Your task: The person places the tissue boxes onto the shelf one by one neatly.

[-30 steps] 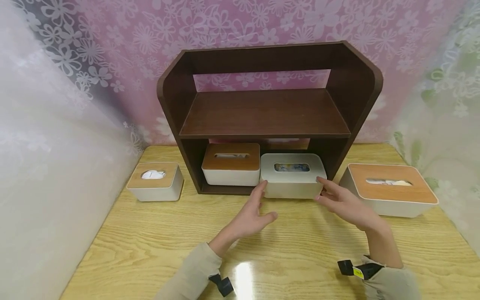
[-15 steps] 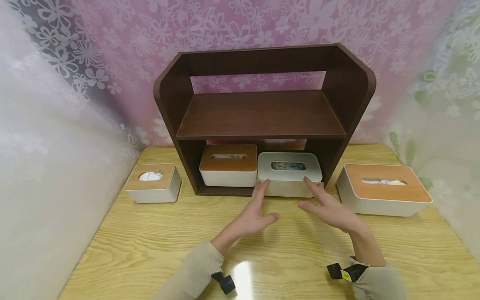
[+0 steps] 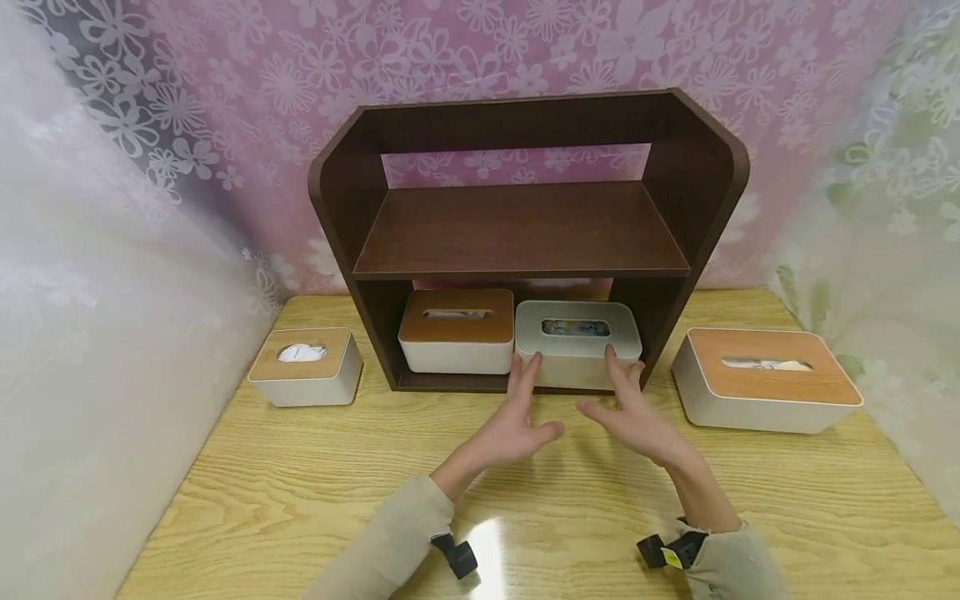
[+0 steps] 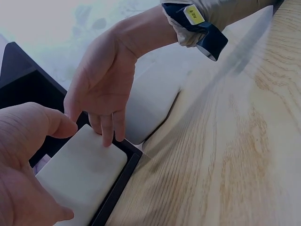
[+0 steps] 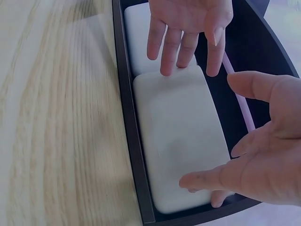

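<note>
White-lidded box: right half of the dark shelf's lower level, long axis side to side, straight ahead of both hands. Left hand and right hand about equally near, fingers spread at its front, neither gripping. Versus earlier: box deeper in; right hand shifted inward from its right end.

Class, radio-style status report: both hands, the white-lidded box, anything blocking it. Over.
Left hand and right hand: fingers outstretched at white-lidded box. Box inside lower shelf, right half. No obstruction seen; brown-lidded box close on its left.
</note>
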Action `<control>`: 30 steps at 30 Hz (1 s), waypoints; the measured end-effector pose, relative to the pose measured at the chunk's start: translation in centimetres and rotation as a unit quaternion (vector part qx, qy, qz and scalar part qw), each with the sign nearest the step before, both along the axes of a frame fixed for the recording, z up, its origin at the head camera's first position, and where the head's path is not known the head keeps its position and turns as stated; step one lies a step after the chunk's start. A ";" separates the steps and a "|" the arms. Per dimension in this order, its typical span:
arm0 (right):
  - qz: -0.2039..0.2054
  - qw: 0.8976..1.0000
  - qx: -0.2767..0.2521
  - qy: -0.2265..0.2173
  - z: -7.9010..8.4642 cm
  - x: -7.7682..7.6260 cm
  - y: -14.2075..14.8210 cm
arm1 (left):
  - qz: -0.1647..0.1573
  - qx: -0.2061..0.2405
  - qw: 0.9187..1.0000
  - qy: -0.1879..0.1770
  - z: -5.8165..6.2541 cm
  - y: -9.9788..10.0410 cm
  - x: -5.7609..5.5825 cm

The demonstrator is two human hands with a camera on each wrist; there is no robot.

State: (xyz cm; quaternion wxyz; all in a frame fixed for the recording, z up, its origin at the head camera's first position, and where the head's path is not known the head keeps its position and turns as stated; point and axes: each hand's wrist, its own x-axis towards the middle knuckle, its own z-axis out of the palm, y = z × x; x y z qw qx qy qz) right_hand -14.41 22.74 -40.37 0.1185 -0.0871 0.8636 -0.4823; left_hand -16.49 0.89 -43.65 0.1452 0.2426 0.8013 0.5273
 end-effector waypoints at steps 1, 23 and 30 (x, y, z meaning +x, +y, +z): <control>-0.001 1.000 0.001 0.001 -0.1 0.0 0.0 | 0.000 -0.001 1.000 -0.002 0.0 0.0 -0.1; -0.003 0.999 0.016 0.033 0.2 -0.4 0.6 | 0.002 -0.025 1.000 0.007 -0.1 0.5 -0.7; -0.004 0.999 0.020 0.033 0.2 -0.4 0.5 | -0.008 -0.030 1.000 0.001 0.1 0.4 -0.4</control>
